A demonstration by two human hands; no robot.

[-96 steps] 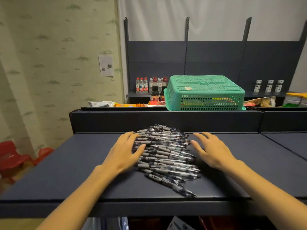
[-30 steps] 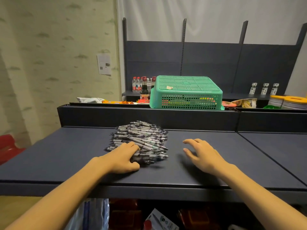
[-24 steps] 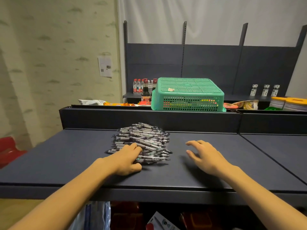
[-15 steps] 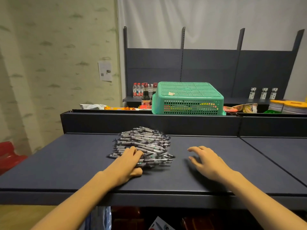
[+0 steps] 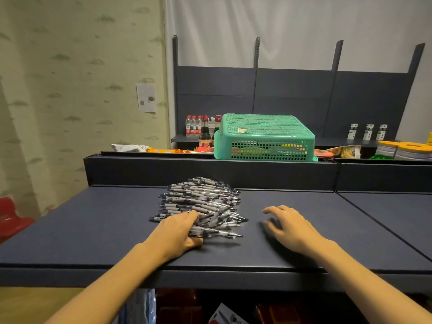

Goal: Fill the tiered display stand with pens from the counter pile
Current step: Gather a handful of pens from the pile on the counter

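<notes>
The pens (image 5: 201, 202) lie heaped in a loose pile on the dark counter (image 5: 93, 225), most of them running crosswise with grey grips and clear barrels. The left hand (image 5: 177, 232) sits at the pile's near left corner, its fingers curled over the nearest pens and its thumb tucked beneath them against the counter, so it grips a small bunch at the pile's edge. A few pens stick out to the right from under this hand, their tips pointing toward the right hand. The right hand (image 5: 289, 228) hovers or rests low over the bare counter to the right of the pile, apart from the pens, its fingers spread and slightly bent, holding nothing; whether the palm touches the surface cannot be told.

Beyond both hands, past the pile, a raised dark ledge (image 5: 210, 170) crosses the view. Behind it, slightly right of the left hand's line, a green basket (image 5: 266, 136) stands upside down. Left of the basket, bottles (image 5: 198, 127) with red caps cluster on a back shelf, and three small white bottles (image 5: 368, 131) stand far beyond the right hand. Yellow-lidded tubs (image 5: 406, 149) sit at the far right. A red chair (image 5: 11, 218) shows well to the left of the left hand, below counter level.

No tiered stand can be made out here.
</notes>
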